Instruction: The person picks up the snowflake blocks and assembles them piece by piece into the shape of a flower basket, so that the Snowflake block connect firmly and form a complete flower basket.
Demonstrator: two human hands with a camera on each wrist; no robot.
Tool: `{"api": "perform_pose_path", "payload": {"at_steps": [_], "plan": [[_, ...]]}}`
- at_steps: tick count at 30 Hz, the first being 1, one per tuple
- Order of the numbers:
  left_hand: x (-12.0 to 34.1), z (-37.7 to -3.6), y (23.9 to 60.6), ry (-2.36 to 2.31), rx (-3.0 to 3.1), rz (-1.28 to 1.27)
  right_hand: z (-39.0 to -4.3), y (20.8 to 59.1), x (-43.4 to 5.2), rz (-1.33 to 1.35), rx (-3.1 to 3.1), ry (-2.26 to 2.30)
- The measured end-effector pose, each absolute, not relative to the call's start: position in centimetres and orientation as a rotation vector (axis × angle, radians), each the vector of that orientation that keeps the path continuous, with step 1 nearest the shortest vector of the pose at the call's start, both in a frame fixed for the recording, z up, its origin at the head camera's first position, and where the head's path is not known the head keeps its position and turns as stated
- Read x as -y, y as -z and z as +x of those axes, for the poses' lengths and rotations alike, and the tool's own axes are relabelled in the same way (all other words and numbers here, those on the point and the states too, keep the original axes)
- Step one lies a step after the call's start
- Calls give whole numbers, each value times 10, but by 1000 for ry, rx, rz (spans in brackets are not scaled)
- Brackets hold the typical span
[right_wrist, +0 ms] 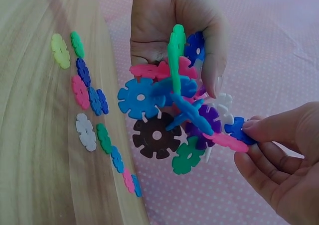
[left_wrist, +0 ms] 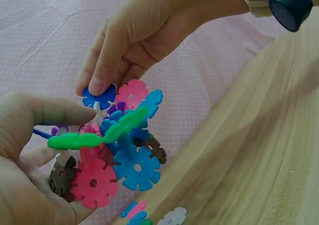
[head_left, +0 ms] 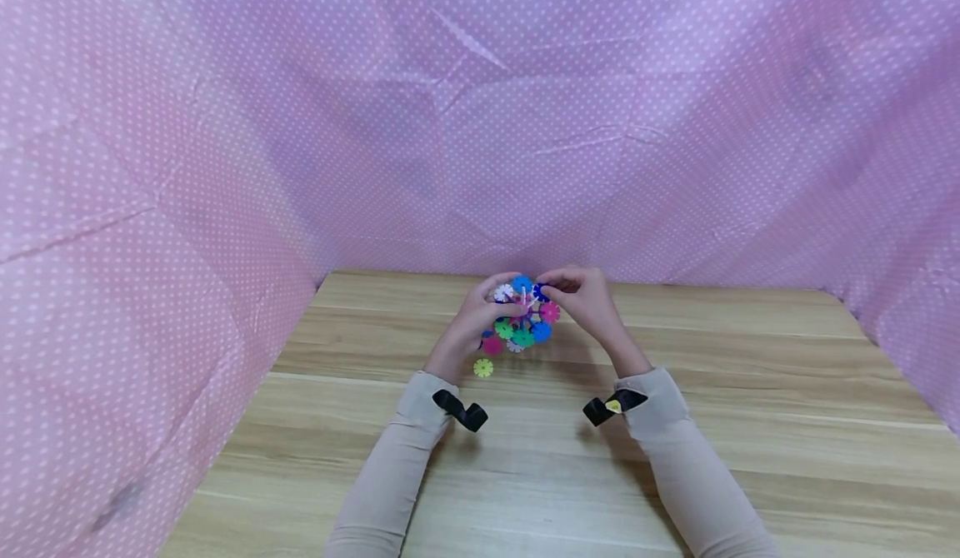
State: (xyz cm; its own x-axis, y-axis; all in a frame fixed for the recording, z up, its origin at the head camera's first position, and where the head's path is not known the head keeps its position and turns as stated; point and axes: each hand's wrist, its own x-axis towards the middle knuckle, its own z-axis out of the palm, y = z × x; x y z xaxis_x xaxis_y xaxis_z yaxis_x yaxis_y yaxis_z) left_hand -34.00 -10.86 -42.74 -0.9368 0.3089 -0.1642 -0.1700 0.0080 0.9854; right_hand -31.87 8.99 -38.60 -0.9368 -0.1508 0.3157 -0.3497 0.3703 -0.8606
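Observation:
Both hands hold up a cluster of interlocked snowflake discs (head_left: 522, 315) above the far middle of the wooden table (head_left: 675, 458). My left hand (head_left: 480, 321) cups the cluster (left_wrist: 122, 150) from the left, its thumb (left_wrist: 75, 116) lying across the top. My right hand (head_left: 577, 300) pinches a dark blue disc (left_wrist: 101, 98) at the cluster's top edge between thumb and forefinger. From the right wrist, that blue disc (right_wrist: 237, 129) sits at the cluster's (right_wrist: 169, 115) right end in the right hand (right_wrist: 251, 140), with the left hand (right_wrist: 164, 31) behind.
Several loose discs (right_wrist: 84, 90) lie on the table near its far edge, under the cluster; a yellow-green one (head_left: 483, 367) lies nearest me. Pink dotted cloth (head_left: 480, 125) walls the table at the back and both sides. A black strap wraps each wrist.

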Motion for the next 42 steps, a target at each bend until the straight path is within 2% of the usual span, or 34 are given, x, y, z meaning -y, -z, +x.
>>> {"api": "perform_pose_path", "payload": {"at_steps": [4,23,29,36,42], "plan": [[108,-340,426,-2017,-1938,114,-329,399,-95,461,2404,-1626],[103,-332,413,-2126,-1956,-2,-324,396,-88,475,2305,-1617],[107,-336,413,-2097,-1850,91,-322,392,-91,430,2315,-1644],[125,-340,412,-2005,-1749,315,-323,396,-96,367,2273,-1730],[123,-338,416,-2183,-1559,255,-320,398,-96,248,2166,-1764]]}}
